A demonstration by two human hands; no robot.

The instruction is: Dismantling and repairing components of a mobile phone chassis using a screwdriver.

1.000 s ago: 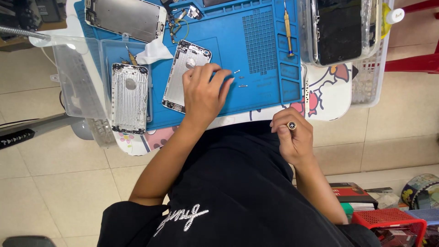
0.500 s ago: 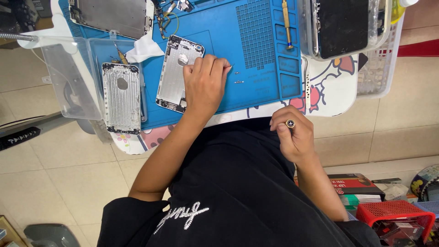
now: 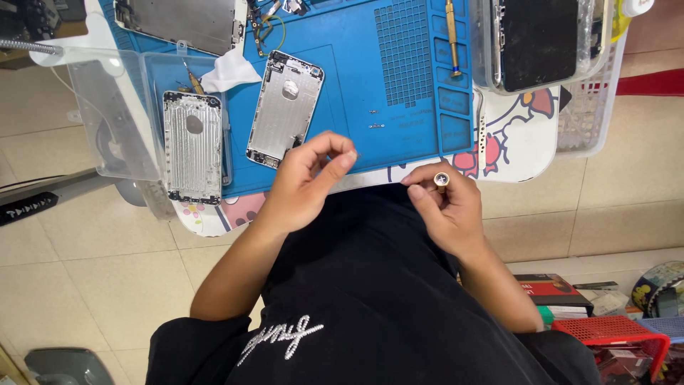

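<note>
My left hand [image 3: 303,182] hovers over the front edge of the blue work mat [image 3: 399,78], thumb and forefinger pinched on a tiny part too small to identify. Just beyond it a silver phone housing [image 3: 285,107] lies inside-up on the mat. My right hand [image 3: 449,210] rests near my lap at the mat's edge. It holds a small screwdriver whose gold cap [image 3: 442,178] points up at me. Small screws [image 3: 375,119] lie loose on the mat.
A second silver housing [image 3: 192,146] lies in a clear tray [image 3: 107,114] at the left, with a white tissue [image 3: 229,70] beside it. A gold screwdriver [image 3: 450,36] rests on the mat. A clear box with a black screen [image 3: 541,43] and a white basket [image 3: 591,114] stand right.
My left hand has lifted off the phone housing and drawn back toward me, its fingers now pinched. My right hand keeps the screwdriver in nearly the same place.
</note>
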